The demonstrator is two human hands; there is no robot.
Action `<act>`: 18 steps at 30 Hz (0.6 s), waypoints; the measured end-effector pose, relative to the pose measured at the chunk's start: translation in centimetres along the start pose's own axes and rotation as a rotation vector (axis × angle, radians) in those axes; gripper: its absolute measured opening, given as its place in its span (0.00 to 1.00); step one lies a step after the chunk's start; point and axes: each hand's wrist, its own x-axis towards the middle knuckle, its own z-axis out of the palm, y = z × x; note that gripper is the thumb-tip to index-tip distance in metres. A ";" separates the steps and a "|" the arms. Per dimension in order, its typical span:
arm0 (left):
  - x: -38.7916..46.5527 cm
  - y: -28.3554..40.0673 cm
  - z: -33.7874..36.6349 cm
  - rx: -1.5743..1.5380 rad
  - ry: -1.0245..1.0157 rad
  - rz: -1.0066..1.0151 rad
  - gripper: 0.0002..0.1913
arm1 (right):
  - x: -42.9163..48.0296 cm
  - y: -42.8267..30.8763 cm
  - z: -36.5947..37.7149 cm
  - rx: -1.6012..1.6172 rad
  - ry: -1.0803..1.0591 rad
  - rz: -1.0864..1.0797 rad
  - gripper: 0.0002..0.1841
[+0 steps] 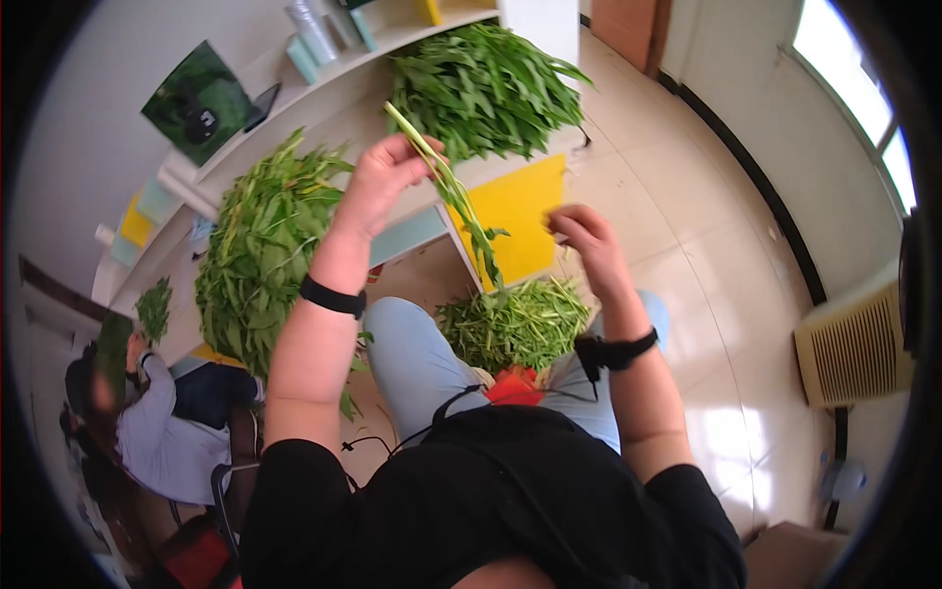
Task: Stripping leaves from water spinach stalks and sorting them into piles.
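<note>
My left hand (394, 180) pinches a long stalk of leafy greens (458, 193), which looks like water spinach. Its pale cut end points up and its limp leaves hang toward my lap. Off to the right of the stalk, my right hand (589, 247) is raised with fingers bent and blurred; whether a small bit sits between them is unclear. Between my knees lies a heap of short, broken stems and leaves (515, 324), with red plastic (515, 386) beneath it. A tall pile of greens (268, 258) is on the desk at left, and a neater leafy bundle (489, 92) lies beyond my left hand.
The white desk (408, 193) has a yellow panel (519, 213) close before my knees. Another person (173, 427) sits at left, holding greens (153, 309). A dark cable (441, 412) crosses my lap. An air conditioner (854, 350) stands at right beside the tiled floor (684, 243).
</note>
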 end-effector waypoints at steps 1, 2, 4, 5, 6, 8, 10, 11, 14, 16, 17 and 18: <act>-0.3 -1.2 2.0 -0.015 -0.025 -0.012 0.12 | 0.3 -0.7 1.4 -0.106 -0.069 -0.088 0.11; -0.7 -2.0 3.7 -0.078 -0.034 -0.042 0.12 | 0.6 -0.8 2.8 -0.147 -0.072 -0.165 0.13; -1.2 -3.7 6.5 -0.151 -0.054 -0.072 0.12 | 0.5 -1.3 4.0 -0.175 -0.106 -0.151 0.13; -1.4 -4.5 7.5 -0.144 -0.073 -0.073 0.12 | 0.2 -1.6 4.1 -0.151 -0.138 -0.057 0.13; -1.4 -4.4 8.2 -0.131 -0.092 -0.067 0.13 | 0.3 -1.6 3.7 -0.266 -0.132 -0.011 0.12; -1.8 -3.7 8.6 -0.162 -0.066 -0.100 0.13 | 0.1 -0.4 3.0 -0.274 -0.108 -0.012 0.12; -1.7 -3.9 8.0 -0.205 -0.031 -0.127 0.15 | -0.7 0.1 3.1 -0.155 -0.064 0.053 0.11; -1.5 -3.7 7.8 -0.206 -0.032 -0.129 0.15 | -0.7 0.3 3.0 -0.155 -0.063 0.055 0.11; -1.0 -3.5 7.6 -0.094 0.002 -0.107 0.12 | -0.7 1.0 2.7 -0.183 -0.114 0.041 0.12; -0.8 -3.6 7.5 -0.046 0.007 -0.089 0.11 | -0.8 0.7 2.7 -0.170 -0.118 0.049 0.12; -0.7 -3.5 7.5 0.001 0.013 -0.067 0.10 | -0.8 0.6 2.7 -0.159 -0.123 0.054 0.13; -0.7 -3.4 7.6 0.001 0.009 -0.072 0.10 | -0.9 0.7 2.6 -0.157 -0.119 0.059 0.13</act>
